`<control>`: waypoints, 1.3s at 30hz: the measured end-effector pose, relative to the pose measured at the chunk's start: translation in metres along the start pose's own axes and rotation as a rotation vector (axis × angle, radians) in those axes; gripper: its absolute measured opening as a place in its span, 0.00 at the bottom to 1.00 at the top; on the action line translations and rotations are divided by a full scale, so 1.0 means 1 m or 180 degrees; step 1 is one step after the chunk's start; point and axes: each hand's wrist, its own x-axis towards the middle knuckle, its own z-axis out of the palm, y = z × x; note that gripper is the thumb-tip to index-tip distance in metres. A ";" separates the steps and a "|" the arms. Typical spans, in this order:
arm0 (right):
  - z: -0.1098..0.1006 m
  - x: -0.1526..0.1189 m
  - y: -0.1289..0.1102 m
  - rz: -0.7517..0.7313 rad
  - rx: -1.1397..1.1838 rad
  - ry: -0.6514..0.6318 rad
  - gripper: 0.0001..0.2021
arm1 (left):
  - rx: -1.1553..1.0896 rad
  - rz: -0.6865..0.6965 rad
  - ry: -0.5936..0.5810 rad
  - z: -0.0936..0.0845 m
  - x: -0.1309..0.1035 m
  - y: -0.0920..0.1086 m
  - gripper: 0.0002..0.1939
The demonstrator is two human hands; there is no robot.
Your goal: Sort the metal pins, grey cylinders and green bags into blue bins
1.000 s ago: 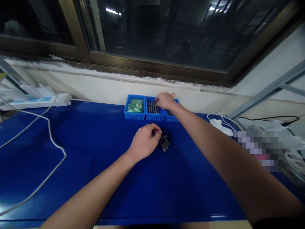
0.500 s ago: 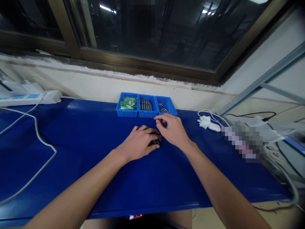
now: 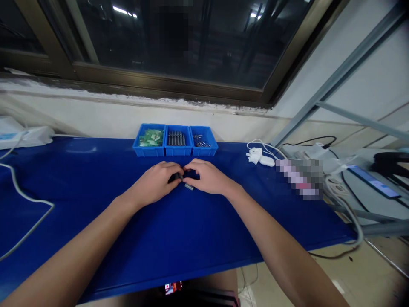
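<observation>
My left hand (image 3: 159, 181) is closed, with its thumb and fingers pinching a small dark grey piece (image 3: 179, 176) just above the blue table top. From the other side my right hand (image 3: 209, 176) meets it, thumb and index finger curled together at the piece's end. Whatever lies between those right fingertips is too small to make out. Just under the right thumb, a short grey bar (image 3: 189, 186) rests on the table.
Behind the hands stand three joined blue bins: one with green pieces (image 3: 152, 137), one with dark grey bars (image 3: 176, 138), one with small metal parts (image 3: 201, 143). A white cable (image 3: 255, 155) lies right, a power strip (image 3: 28, 137) left.
The view has shifted right. My hands have come together, the right fingertips now at the dark piece in my left hand. A grey bar now shows on the table beneath them.
</observation>
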 end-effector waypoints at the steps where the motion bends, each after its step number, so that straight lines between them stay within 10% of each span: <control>1: -0.001 0.000 -0.001 0.0033 0.0017 0.0016 0.11 | -0.0008 -0.0045 -0.0007 0.000 0.000 0.000 0.11; 18: -0.013 -0.004 -0.001 0.0449 0.0009 -0.0384 0.06 | 0.0431 -0.0484 -0.0019 -0.006 -0.001 0.015 0.05; 22: -0.025 -0.005 0.001 0.0669 0.0066 -0.0670 0.27 | 0.0540 -0.0733 0.0012 -0.004 -0.001 0.017 0.12; 32: -0.034 -0.008 0.013 0.0783 0.0336 -0.0914 0.31 | 0.0697 -0.0968 0.0022 -0.016 -0.006 0.022 0.24; 39: -0.027 -0.007 0.021 0.0714 0.0329 -0.0755 0.21 | 0.0740 -0.0736 0.0097 -0.014 -0.007 0.012 0.22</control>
